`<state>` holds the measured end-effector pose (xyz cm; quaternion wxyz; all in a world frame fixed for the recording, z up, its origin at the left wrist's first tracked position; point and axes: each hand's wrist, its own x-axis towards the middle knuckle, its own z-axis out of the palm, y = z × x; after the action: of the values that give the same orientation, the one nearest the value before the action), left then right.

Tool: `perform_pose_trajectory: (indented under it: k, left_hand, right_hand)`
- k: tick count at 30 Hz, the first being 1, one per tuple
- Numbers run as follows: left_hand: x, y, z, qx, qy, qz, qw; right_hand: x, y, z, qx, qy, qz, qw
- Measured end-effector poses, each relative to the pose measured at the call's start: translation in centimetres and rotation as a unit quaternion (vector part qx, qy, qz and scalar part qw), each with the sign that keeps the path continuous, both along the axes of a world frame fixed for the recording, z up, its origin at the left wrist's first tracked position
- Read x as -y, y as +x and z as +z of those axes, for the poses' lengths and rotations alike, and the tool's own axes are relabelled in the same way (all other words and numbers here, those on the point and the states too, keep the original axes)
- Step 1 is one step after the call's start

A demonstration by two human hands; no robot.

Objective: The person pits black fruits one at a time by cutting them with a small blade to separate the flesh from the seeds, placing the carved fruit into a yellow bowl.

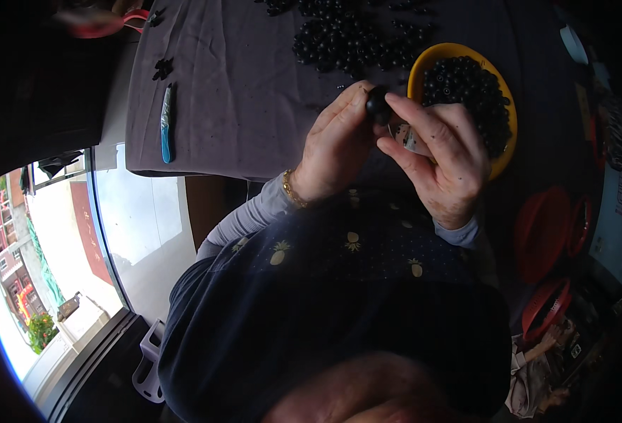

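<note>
In front of my body, my left hand pinches a glossy black rounded piece between thumb and fingers. My right hand meets it from the other side, its index fingertip against the piece and its thumb just below. A small pale, dark-speckled patch shows between the right thumb and fingers; I cannot tell what it is. Just beyond the right hand stands a yellow bowl holding many small black round parts, partly hidden by that hand. More loose black parts lie heaped on the far side of the table.
A dark cloth covers the table. On its left lie a blue pen-shaped tool and a few black bits. Red basins stand to the right, near another person's hand. A lilac plastic stool sits lower left.
</note>
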<state>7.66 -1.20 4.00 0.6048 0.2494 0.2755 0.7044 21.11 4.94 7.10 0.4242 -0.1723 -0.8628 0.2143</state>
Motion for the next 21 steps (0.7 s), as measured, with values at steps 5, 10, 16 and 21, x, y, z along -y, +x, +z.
perform_pose_trajectory:
  k: [5,10,16,21]
  left_hand:
    - [-0.2,-0.4,-0.8,0.007,0.024,-0.024,0.999]
    - [-0.2,-0.4,-0.6,0.023,0.015,-0.019,0.999]
    - [-0.3,-0.2,-0.9,0.015,-0.015,-0.048,0.999]
    - [-0.2,0.7,-0.3,-0.019,-0.038,-0.032,0.999]
  right_hand:
    - [0.0,0.0,-0.5,0.012,0.022,0.014,1.0]
    - [0.2,-0.1,-0.4,0.047,0.031,-0.009,0.998]
    - [0.2,0.0,-0.5,0.065,0.047,-0.031,0.996]
    - [0.2,0.0,-0.4,0.046,0.04,-0.066,0.996]
